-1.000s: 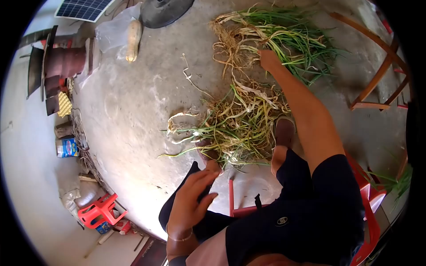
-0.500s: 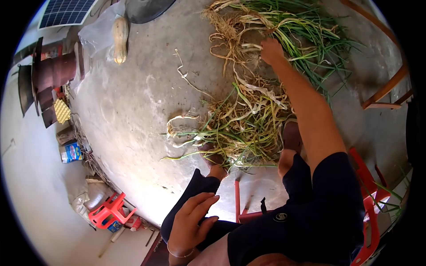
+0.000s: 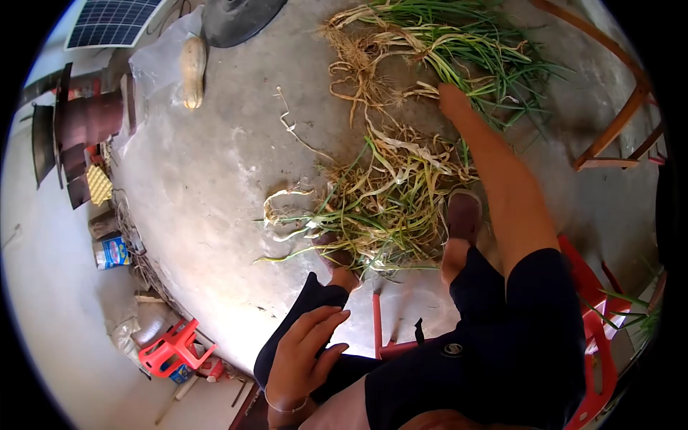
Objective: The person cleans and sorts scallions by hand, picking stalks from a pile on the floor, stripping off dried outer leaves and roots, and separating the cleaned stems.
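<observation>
Green onions (image 3: 487, 54) lie in the upper right of the frame, roots (image 3: 362, 68) toward the centre. The right hand (image 3: 454, 102) is at their pale stems (image 3: 426, 91); its fingertips are hidden, so I cannot tell whether they pinch any. Tangled roots could drag neighbours, or stems snap, if pulled hard. Below, a yellowed heap (image 3: 398, 193) lies about the shoes (image 3: 464, 216); at lower centre the left hand (image 3: 304, 355), fingers parted, holds nothing.
</observation>
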Demonstrator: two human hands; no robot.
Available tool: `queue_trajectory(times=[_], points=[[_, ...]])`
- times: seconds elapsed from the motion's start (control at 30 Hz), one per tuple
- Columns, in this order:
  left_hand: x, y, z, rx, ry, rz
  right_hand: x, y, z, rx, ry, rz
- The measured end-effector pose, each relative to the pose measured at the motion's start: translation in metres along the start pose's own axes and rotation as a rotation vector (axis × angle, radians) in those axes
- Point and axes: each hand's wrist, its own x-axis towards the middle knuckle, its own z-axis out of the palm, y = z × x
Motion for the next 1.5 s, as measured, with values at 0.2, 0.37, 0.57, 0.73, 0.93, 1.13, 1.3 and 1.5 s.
queue_trajectory(times=[0.2,0.37,0.57,0.73,0.93,1.13,1.3,1.5], points=[[-0.012,0.002,0.003,0.026,0.101,0.008,-0.033,-0.015,-0.042,-0.225,0.271,-0.213],[-0.031,-0.001,0.009,-0.126,0.343,0.084,-0.154,-0.049,-0.175,0.289,0.457,-0.620],[-0.034,-0.009,0.019,-0.270,0.527,0.216,-0.308,-0.080,-0.240,0.845,0.320,-0.777],[-0.028,-0.003,0.029,-0.335,0.545,0.408,-0.385,-0.109,-0.218,0.921,0.383,-0.778],[-0.015,0.004,0.044,-0.475,0.457,0.417,-0.417,-0.135,-0.174,1.474,0.009,-0.640],[-0.003,-0.020,0.041,-0.673,0.336,0.389,-0.410,-0.128,-0.165,1.686,-0.333,-0.722],[-0.005,-0.019,0.030,-1.261,0.111,0.287,-0.412,-0.123,-0.177,1.646,-0.539,-0.916],[-0.008,-0.011,0.024,-1.397,0.113,0.356,-0.381,-0.116,-0.163,1.656,-0.441,-0.801]])
